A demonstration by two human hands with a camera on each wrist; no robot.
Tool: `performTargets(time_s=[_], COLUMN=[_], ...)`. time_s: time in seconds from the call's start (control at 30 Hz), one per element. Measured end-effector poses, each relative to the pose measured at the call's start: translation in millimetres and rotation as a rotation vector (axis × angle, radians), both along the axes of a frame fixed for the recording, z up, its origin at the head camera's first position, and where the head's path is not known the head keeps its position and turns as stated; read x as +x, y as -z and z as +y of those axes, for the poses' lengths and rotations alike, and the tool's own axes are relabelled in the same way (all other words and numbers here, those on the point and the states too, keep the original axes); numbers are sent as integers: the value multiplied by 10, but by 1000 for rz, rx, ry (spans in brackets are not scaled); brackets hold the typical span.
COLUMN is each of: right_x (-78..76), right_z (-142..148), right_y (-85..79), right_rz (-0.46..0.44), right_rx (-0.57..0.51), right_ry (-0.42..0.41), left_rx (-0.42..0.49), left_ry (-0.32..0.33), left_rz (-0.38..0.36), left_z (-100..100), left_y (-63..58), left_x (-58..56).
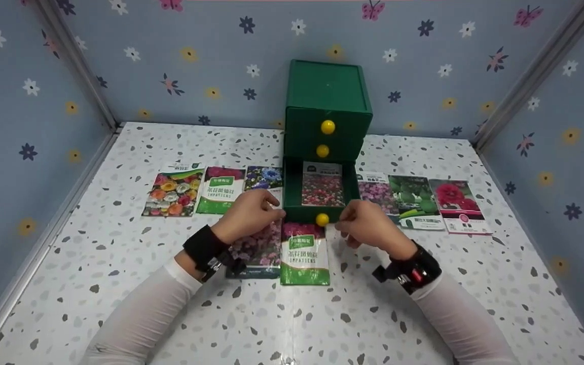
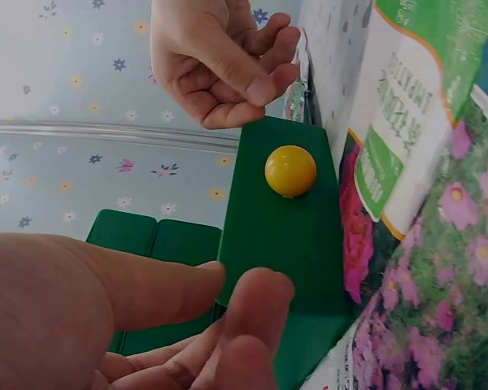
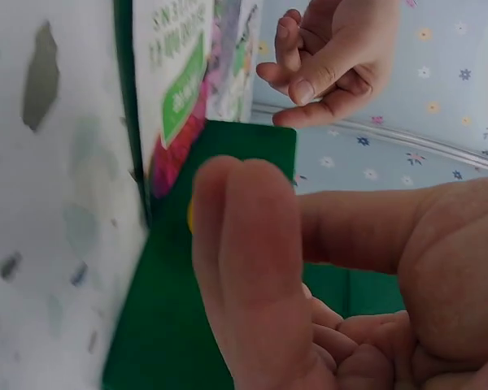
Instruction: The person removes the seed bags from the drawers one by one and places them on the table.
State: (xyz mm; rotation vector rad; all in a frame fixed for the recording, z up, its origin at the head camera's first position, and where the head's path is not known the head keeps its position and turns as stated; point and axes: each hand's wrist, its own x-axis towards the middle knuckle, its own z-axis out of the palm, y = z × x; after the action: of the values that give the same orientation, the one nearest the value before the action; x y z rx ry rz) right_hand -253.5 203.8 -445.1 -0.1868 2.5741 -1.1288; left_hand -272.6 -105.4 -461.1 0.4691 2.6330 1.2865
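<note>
A green drawer cabinet (image 1: 328, 86) with yellow knobs stands at the back. Its bottom drawer (image 1: 292, 214) is pulled out, and a seed packet (image 1: 322, 187) with red flowers lies inside. By the drawer's left front corner is my left hand (image 1: 251, 215), fingers loosely bent with nothing between them. My right hand (image 1: 370, 228) is at the right front corner, likewise loosely bent and holding nothing. The yellow knob (image 2: 290, 171) sits between the two hands. Just in front of the drawer lie an impatiens packet (image 1: 305, 256) and a pink-flower packet (image 1: 259, 253), partly hidden by the left hand.
Left of the cabinet lie a mixed-flower packet (image 1: 174, 192), another impatiens packet (image 1: 216, 190) and a blue-flower packet (image 1: 264, 176). To the right are packets with pink flowers (image 1: 377, 192), green vegetables (image 1: 413, 197) and a red flower (image 1: 459, 203). Flower-patterned walls (image 1: 211, 50) enclose the speckled table (image 1: 342, 324).
</note>
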Motion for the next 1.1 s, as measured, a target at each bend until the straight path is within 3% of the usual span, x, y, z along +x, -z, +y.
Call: performTargets(time_s=[0.23, 0.4, 0.63, 0.8, 1.1], right_x=[-87, -190, -324, -411, -526], right_z=[-15, -82, -134, -169, -265], right_y=[-102, -129, -86, -24, 39], right_rz=[190, 265, 309, 345, 336], right_rx=[79, 140, 169, 210, 341], right_ry=[96, 149, 181, 177, 101], left_rx=[179, 232, 227, 241, 116], left_ry=[-8, -22, -39, -13, 5], left_rz=[16, 26, 54, 32, 0], left_z=[56, 121, 283, 392, 572], left_y=[-65, -132, -189, -204, -137], left_x=[-6, -39, -137, -230, -395])
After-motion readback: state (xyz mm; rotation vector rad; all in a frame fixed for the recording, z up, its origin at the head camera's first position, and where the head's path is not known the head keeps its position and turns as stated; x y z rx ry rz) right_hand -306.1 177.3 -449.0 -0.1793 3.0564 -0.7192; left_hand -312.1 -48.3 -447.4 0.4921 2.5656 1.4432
